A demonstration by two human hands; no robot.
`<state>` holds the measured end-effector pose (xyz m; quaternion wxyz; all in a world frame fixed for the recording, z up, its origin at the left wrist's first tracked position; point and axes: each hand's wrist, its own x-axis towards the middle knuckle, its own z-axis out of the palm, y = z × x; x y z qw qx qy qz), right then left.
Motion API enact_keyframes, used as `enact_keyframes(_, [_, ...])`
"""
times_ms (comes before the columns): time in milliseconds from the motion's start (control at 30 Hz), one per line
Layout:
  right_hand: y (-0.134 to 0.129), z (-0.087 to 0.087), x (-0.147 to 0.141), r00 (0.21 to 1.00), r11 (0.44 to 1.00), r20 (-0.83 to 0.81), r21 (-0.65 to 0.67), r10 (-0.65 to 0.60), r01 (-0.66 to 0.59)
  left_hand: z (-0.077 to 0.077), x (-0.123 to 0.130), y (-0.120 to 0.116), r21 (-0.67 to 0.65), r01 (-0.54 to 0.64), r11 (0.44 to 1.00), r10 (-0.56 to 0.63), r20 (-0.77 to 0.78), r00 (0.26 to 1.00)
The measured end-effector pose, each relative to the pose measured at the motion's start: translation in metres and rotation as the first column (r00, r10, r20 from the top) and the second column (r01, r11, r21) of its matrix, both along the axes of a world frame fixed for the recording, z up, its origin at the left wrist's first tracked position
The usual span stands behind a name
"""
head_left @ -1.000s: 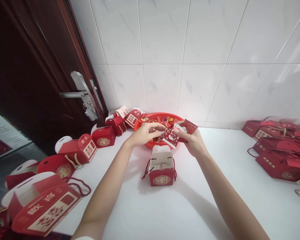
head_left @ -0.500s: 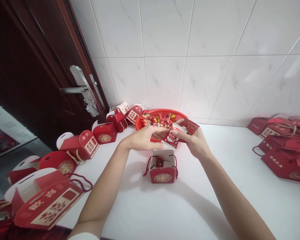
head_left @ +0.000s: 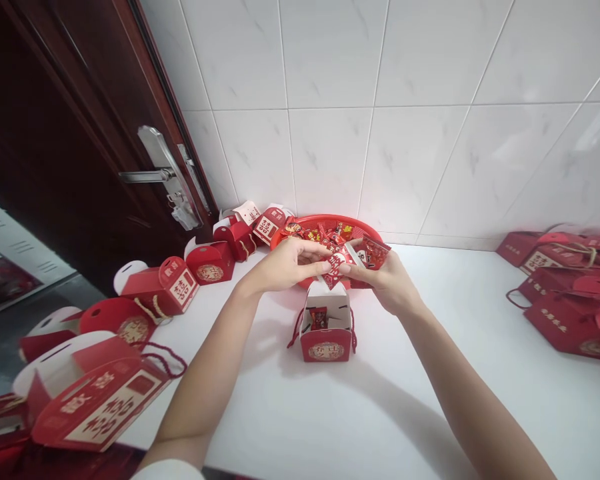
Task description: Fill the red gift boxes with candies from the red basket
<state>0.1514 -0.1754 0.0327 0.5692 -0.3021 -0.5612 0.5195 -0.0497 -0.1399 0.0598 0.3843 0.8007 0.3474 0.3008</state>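
Note:
My left hand (head_left: 295, 264) and my right hand (head_left: 387, 277) meet above the front of a red basket (head_left: 347, 219) full of wrapped candies. The left thumb and fingers pinch one side of a red and white candy packet (head_left: 338, 264). My right hand grips that packet's other side, and a second, darker red packet (head_left: 375, 253) sits in its fingers as well. Just below stands an open red gift box (head_left: 325, 348) with a white inside and dark red cord handles. One small red wrapped candy (head_left: 319, 318) lies in it.
Several red gift boxes (head_left: 180, 287) with flaps up line the table's left side, up to a dark door (head_left: 80, 87) with a metal handle. More red boxes (head_left: 570, 293) are grouped at the right. White wall tiles (head_left: 420, 160) rise behind the basket.
My left hand has closed onto the red and white packet, which now sits between both hands. Before, its fingers were spread beside it. The gift box stays in place.

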Motion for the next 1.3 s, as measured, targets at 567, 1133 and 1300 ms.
enact_keyframes(567, [-0.001,0.002,0.005,0.949,0.99,0.298,-0.124,0.102,-0.067,0.003,0.005,-0.018,0.122,0.03,0.992,0.042,-0.544,0.838])
enact_keyframes(1133, [-0.003,-0.008,-0.012,0.989,0.998,0.142,0.029,0.049,-0.054,0.004,-0.003,-0.01,0.041,0.064,0.997,-0.014,-0.733,0.68])
enact_keyframes(1300, [-0.005,-0.001,-0.006,0.951,0.988,0.288,0.076,0.11,-0.137,0.004,-0.004,-0.008,0.02,0.089,0.996,-0.051,-0.692,0.72])
